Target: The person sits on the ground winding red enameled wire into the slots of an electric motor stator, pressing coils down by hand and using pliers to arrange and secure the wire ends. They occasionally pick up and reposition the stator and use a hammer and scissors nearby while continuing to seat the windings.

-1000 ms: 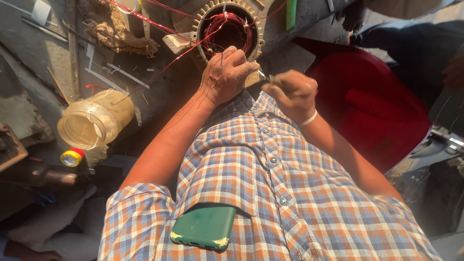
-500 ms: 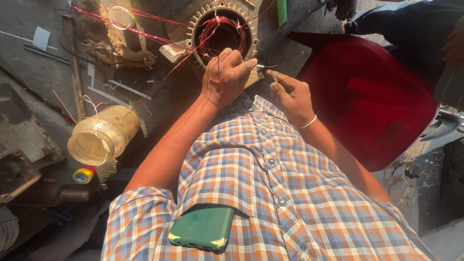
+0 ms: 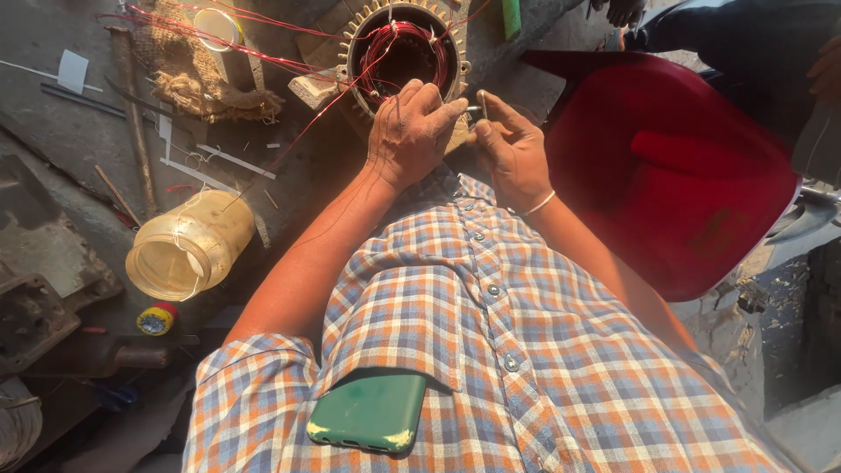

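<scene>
Stator (image 3: pixel 405 54) with red winding wire upright on workbench (image 3: pixel 70 131), left hand (image 3: pixel 412 131) curled closed against its lower rim, right hand (image 3: pixel 512 153) just beside, fingers pinched on small metal tool (image 3: pixel 481 101), open plastic jar (image 3: pixel 188 245) lying well left, red chair (image 3: pixel 674 175) right.

The single head-worn camera looks steeply down, close over the person's chest toward the floor ahead.

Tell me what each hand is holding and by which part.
The right hand pinches a thin metal tool by its lower end. The left hand rests on the motor stator rim; whether it grips anything cannot be told.
</scene>
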Demonstrator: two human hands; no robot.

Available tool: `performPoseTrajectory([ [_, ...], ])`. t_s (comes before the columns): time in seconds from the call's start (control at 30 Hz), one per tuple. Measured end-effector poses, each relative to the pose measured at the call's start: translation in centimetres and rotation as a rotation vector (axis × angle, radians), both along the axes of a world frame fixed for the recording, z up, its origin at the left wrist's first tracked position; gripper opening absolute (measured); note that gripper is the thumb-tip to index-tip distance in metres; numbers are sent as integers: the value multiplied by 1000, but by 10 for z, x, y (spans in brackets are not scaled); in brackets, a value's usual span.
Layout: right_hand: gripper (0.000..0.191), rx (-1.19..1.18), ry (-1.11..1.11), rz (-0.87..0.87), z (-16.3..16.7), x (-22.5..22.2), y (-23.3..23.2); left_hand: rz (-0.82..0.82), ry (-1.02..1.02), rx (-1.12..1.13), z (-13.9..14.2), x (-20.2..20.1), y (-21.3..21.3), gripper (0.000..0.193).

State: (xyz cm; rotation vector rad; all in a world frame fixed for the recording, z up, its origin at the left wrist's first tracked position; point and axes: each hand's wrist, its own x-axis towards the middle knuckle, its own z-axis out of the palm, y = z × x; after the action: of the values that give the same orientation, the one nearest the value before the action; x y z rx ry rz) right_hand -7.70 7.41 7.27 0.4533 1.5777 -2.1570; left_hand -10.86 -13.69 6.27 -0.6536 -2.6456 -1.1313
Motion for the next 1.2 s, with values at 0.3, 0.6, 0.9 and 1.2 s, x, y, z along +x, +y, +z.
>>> performPoseTrajectory([
  [0.3, 45, -185, -107, -99, -7, -3, 2, -12, 25, -16, 2, 1, -2, 17],
  [0.6, 47, -72, -38, -53, -13, -7, 6, 5, 10, -4, 0, 2, -1, 13],
  [0.9, 33, 66, 50, 49, -12, -12, 19, -2, -7, 25, -2, 1, -2, 13],
  [1.2, 41, 461, 573, 486, 33, -23, 40, -6, -98, 165, 0, -1, -6, 10],
])
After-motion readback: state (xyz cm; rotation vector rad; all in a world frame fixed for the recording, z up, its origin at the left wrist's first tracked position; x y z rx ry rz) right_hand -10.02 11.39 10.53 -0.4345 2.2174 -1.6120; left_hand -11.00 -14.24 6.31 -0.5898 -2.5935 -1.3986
